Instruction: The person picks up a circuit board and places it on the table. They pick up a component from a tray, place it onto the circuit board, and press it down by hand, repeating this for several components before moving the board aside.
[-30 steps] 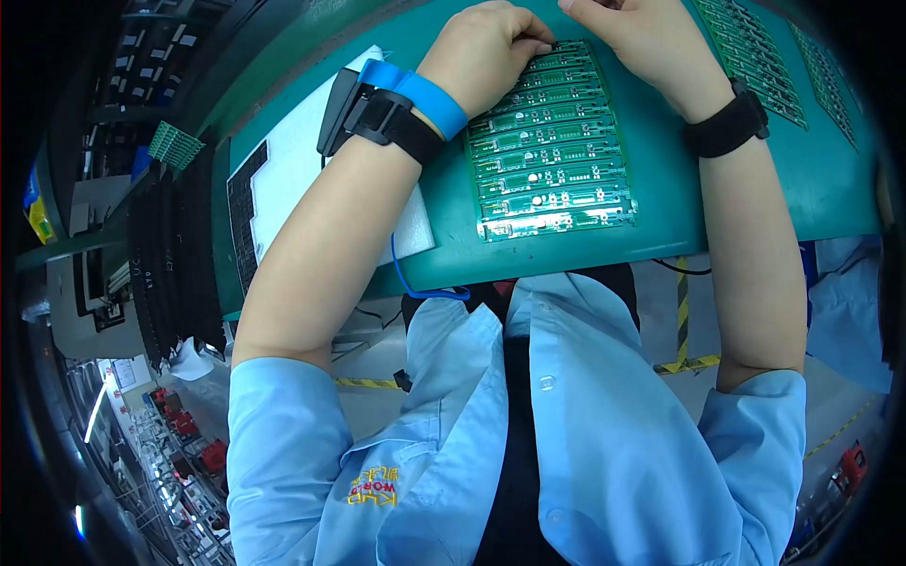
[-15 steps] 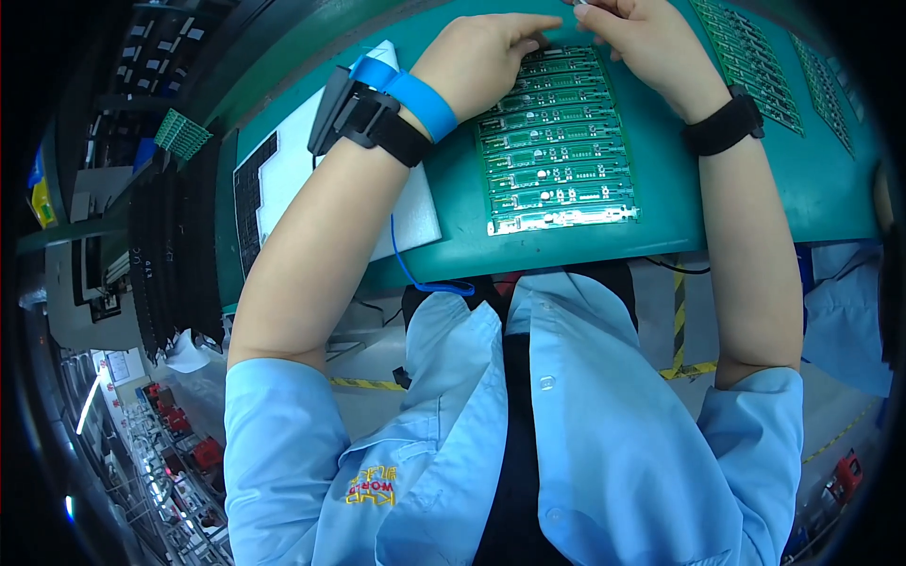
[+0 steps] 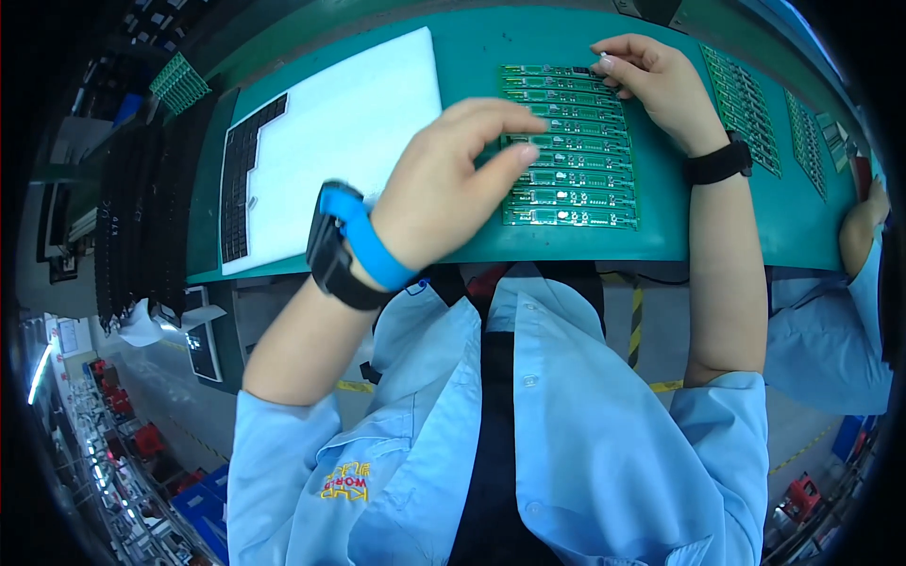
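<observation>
A panel of several green circuit boards (image 3: 571, 160) lies flat on the green mat, its strips stacked from far to near. My left hand (image 3: 453, 179) is over the panel's left edge, thumb and forefinger apart, with nothing visible between them. At the panel's far right corner, my right hand (image 3: 656, 85) has thumb and forefinger pinched together. A tiny pale bit shows at those fingertips, too small to name. Left of the panel is a white foam sheet (image 3: 349, 123) with a row of small black parts (image 3: 247, 179) along its left side.
More green board panels (image 3: 741, 108) lie to the right on the green work mat (image 3: 472, 47). A co-worker's hand (image 3: 857, 236) and blue sleeve are at the far right. Black slotted racks (image 3: 142, 208) stand off the table's left end, beside another green board panel (image 3: 179, 83).
My left hand has drawn back from the panel's far edge, nearer to me, and its fingers have spread. My right hand stays by the far right corner, still pinched. The view has shifted.
</observation>
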Demonstrator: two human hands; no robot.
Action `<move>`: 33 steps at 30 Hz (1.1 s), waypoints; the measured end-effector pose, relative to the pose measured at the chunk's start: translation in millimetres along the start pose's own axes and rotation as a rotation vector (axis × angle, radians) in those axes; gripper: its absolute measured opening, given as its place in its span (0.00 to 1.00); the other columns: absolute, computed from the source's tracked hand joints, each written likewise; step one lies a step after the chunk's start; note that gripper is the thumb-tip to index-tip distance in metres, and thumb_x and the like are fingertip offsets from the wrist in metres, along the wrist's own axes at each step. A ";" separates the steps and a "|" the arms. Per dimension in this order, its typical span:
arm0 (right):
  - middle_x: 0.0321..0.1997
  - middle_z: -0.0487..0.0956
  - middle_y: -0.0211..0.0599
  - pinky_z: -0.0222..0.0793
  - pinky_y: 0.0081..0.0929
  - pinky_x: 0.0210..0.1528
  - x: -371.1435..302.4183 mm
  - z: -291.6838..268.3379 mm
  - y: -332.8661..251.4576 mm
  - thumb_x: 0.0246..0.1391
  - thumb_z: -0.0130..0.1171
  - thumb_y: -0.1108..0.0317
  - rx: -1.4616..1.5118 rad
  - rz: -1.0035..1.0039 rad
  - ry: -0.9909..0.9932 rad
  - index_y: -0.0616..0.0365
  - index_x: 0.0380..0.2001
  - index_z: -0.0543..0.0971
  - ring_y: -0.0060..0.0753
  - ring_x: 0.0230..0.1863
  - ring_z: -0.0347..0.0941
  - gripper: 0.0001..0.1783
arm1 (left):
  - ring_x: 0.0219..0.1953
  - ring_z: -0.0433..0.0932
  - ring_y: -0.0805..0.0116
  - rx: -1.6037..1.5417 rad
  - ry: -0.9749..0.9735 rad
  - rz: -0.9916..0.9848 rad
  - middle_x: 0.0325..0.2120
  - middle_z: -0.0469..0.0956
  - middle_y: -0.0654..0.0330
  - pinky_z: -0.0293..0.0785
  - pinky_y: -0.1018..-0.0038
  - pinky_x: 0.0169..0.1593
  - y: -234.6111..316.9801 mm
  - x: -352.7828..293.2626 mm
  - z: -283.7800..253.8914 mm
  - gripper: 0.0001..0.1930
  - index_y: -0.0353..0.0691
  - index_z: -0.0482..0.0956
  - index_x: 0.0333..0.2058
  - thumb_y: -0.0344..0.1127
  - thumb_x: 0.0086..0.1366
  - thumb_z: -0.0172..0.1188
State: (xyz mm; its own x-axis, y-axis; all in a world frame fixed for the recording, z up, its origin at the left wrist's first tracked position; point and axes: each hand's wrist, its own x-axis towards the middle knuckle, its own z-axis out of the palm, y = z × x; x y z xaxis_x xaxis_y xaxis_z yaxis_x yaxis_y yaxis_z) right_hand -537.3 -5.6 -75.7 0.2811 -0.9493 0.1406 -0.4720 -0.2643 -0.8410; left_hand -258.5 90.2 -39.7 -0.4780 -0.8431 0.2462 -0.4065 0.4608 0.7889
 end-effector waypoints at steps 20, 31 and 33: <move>0.43 0.81 0.33 0.69 0.17 0.43 -14.1 4.9 -30.3 0.62 0.56 0.68 0.110 0.034 0.085 0.60 0.53 0.76 0.17 0.38 0.72 0.17 | 0.45 0.75 0.60 0.279 0.271 0.290 0.38 0.78 0.59 0.67 0.64 0.50 -18.6 -37.1 22.0 0.09 0.40 0.81 0.36 0.30 0.55 0.65; 0.42 0.83 0.34 0.71 0.18 0.42 -15.0 13.3 -38.3 0.62 0.56 0.69 -0.172 0.022 0.062 0.62 0.50 0.77 0.19 0.37 0.75 0.15 | 0.46 0.75 0.62 0.321 0.285 0.308 0.37 0.78 0.62 0.66 0.66 0.52 -19.2 -36.9 24.1 0.08 0.42 0.81 0.33 0.31 0.54 0.65; 0.40 0.83 0.33 0.71 0.18 0.41 -14.5 15.4 -37.4 0.61 0.57 0.70 -0.281 -0.053 0.095 0.61 0.48 0.79 0.19 0.36 0.75 0.13 | 0.46 0.75 0.62 0.332 0.271 0.298 0.37 0.77 0.62 0.66 0.66 0.52 -18.3 -36.7 24.6 0.07 0.42 0.81 0.33 0.32 0.53 0.65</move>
State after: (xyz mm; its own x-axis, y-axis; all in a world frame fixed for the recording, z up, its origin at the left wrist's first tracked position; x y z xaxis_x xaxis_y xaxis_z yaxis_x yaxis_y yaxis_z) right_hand -510.9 20.7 -54.3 0.2380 -0.9411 0.2400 -0.6753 -0.3379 -0.6556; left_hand -252.7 119.5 -77.1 -0.4102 -0.6830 0.6044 -0.5290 0.7180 0.4523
